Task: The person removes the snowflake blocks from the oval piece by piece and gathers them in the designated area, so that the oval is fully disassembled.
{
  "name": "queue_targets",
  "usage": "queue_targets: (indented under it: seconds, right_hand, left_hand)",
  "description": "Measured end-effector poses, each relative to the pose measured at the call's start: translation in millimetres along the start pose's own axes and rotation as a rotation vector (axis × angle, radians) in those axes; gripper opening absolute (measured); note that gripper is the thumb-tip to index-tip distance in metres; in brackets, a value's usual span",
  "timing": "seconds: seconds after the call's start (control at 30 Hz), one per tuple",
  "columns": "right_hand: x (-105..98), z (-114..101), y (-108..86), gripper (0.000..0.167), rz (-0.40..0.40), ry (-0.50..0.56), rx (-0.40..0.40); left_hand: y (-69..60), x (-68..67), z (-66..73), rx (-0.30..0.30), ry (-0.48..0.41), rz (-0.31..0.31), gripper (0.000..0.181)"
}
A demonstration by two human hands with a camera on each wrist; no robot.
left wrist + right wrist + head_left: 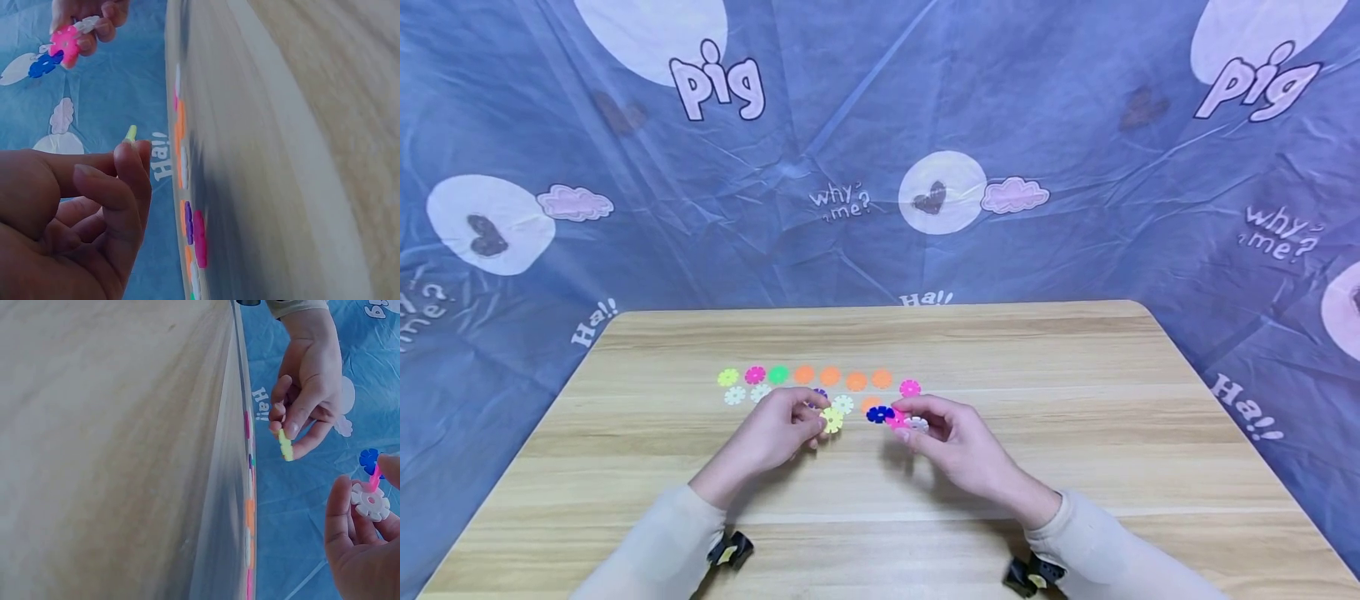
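Observation:
Between the thumb and index finger of my left hand [778,432] is a yellow snowflake building disc [832,420]; the left wrist view shows only its edge [131,134]. My right hand [962,442] pinches a joined piece of three notched discs: a dark blue disc [877,414], a pink disc [896,420] in the middle and a white disc [370,501]. The right wrist view shows the pink one edge-on, slotted against the white disc. Both hands are above the table, a short gap apart, and the yellow disc does not touch the joined piece.
Loose discs lie flat beyond the hands on the wooden table [1000,350]. The far row has a yellow one [727,377], a magenta one [755,375], a green one [778,375] and several orange ones [830,376]. White [734,396], purple and pink [910,388] discs lie nearer. Printed blue cloth hangs behind.

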State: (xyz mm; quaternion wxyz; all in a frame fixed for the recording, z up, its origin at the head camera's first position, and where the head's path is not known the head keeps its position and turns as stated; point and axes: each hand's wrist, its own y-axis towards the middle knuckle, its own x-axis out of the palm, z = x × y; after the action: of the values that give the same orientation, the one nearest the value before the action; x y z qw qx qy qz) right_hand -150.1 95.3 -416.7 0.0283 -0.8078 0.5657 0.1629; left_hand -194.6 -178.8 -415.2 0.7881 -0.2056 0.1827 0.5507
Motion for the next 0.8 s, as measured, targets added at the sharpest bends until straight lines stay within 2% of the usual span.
queue_targets:
  seconds: [0.37,0.6,0.8]
  right_hand:
    - [0.5,-1.8,1.5,0.033,-0.003,0.004,0.006]
    - [1.0,-2.5,3.4,0.032,-0.001,0.017,-0.003]
    - [1.9,-4.4,4.6,0.033,0.003,0.011,0.002]
  left_hand:
    - [10.8,2.2,-5.0,-0.019,0.137,-0.015,0.016]
    - [13.2,-0.4,-4.0,0.04,0.282,-0.009,0.009]
    - [12.7,-3.6,-3.2,0.042,0.289,-0.027,0.007]
